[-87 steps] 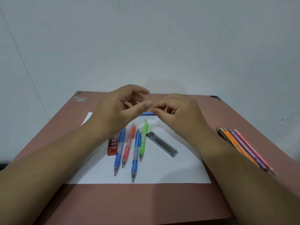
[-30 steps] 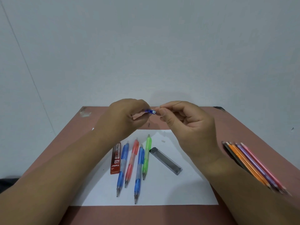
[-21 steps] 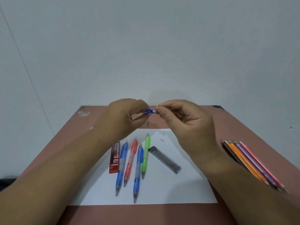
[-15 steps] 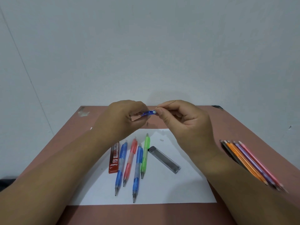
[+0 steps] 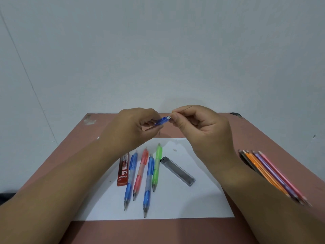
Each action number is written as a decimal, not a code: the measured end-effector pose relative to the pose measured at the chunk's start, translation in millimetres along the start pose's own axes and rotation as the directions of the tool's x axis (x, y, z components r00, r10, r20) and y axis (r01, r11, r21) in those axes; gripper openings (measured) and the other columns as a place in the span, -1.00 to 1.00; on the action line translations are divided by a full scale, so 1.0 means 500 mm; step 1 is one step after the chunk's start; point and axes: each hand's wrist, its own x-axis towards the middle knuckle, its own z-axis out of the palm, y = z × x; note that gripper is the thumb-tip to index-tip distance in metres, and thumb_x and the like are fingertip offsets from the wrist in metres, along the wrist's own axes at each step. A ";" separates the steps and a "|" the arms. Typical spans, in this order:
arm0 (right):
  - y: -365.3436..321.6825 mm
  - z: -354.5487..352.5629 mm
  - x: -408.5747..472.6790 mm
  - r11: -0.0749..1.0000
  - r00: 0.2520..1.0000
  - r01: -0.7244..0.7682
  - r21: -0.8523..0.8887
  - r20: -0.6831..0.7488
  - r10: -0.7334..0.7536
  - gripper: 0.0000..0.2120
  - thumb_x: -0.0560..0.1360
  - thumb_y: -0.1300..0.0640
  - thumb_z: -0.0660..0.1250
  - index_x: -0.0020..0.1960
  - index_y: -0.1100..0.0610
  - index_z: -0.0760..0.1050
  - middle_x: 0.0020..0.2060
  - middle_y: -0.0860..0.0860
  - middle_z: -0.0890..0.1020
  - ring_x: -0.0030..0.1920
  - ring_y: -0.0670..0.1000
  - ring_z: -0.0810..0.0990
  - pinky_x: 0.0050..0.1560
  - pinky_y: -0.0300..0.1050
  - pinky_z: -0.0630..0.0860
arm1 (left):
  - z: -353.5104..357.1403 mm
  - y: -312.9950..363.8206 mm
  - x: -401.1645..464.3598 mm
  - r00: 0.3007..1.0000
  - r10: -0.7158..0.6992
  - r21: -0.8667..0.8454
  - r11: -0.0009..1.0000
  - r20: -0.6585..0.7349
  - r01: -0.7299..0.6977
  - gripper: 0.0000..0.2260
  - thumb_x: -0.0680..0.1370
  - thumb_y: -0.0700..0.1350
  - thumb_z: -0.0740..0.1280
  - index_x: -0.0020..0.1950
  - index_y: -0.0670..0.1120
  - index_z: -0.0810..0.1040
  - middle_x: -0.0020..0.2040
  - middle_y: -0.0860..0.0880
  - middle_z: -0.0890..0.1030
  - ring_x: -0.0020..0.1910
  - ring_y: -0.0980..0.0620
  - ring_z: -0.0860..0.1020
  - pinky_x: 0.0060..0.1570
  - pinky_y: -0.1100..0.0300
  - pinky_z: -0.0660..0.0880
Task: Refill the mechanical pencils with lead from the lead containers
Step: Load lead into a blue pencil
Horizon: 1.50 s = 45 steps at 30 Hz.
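Observation:
My left hand [image 5: 130, 129] grips a blue mechanical pencil [image 5: 161, 120] above the table, its open rear end pointing right. My right hand [image 5: 202, 127] pinches a thin lead [image 5: 182, 109] at that rear end; the lead's free end sticks up to the right past my fingers. On the white paper [image 5: 175, 205] lie several more mechanical pencils: blue [image 5: 131, 178], red [image 5: 140, 173], blue [image 5: 148, 184] and green [image 5: 157, 166]. A red 2B lead container [image 5: 123, 169] lies left of them and a grey lead container [image 5: 177, 171] to their right.
The paper rests on a reddish-brown table [image 5: 158, 231] against a pale wall. A bundle of coloured wooden pencils [image 5: 269, 173] lies at the right edge, partly behind my right forearm. A small white piece [image 5: 174, 149] lies on the paper near its far edge.
Both hands rose off the paper and now hold the blue pencil and the lead in the air. In the last half second the pencil's rear end tilted slightly upward against my right fingertips.

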 end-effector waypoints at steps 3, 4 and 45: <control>0.001 0.000 0.000 0.999 0.999 -0.039 0.011 0.013 0.039 -0.93 0.53 0.27 0.48 0.00 0.23 0.70 -0.13 0.00 0.74 -0.06 0.01 0.73 -0.01 -0.18 0.63 | 0.001 -0.002 0.000 1.000 -0.016 -0.006 1.000 0.015 0.016 -0.89 0.52 -0.05 0.49 0.02 -0.02 0.69 -0.14 0.08 0.70 -0.19 0.13 0.66 -0.15 0.05 0.67; 0.001 0.000 0.001 0.999 0.999 -0.045 0.009 0.017 0.045 -0.93 0.53 0.27 0.48 0.00 0.22 0.70 -0.14 0.00 0.74 -0.06 0.00 0.73 -0.01 -0.20 0.62 | 0.001 -0.001 0.000 1.000 -0.020 -0.008 1.000 0.015 0.020 -0.88 0.52 -0.05 0.49 0.02 -0.02 0.69 -0.14 0.08 0.70 -0.18 0.14 0.66 -0.14 0.05 0.67; 0.027 -0.010 0.002 0.671 0.737 -0.276 -0.688 0.297 0.607 -0.91 0.50 0.03 0.44 -0.16 -0.03 0.70 -0.27 -0.18 0.68 -0.24 -0.12 0.66 -0.10 -0.02 0.67 | 0.007 -0.018 -0.004 0.919 -0.395 -0.172 0.905 0.004 0.390 -0.89 0.55 -0.02 0.45 0.03 0.19 0.62 -0.13 0.24 0.64 -0.11 0.29 0.58 -0.14 0.39 0.50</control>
